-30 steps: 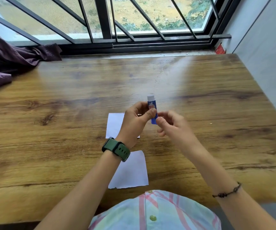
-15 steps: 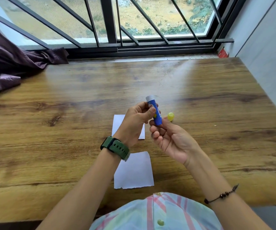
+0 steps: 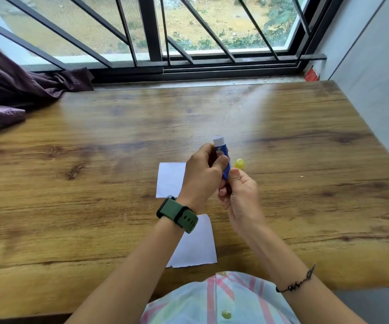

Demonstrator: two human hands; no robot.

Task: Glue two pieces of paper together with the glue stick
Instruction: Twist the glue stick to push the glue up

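Your wooden table fills most of the view, butted against a barred window; a purple curtain spills onto its far left corner; a small red object sits on the sill at the far right. Your striped shirt shows at the bottom edge. Two white sheets lie flat on the table, apart from each other; the near paper lies partly under your left forearm, just in front of you; the far paper lies beyond it, partly hidden behind your left hand. That hand, with a green watch at the wrist, has its fingers and thumb curled around the blue glue stick, held roughly upright above the table with its white end uppermost. Your right hand, with a beaded bracelet on the wrist, is close beside the stick's lower end; its fingers are curled, with the yellow cap pinched at the fingertips, just right of the stick.
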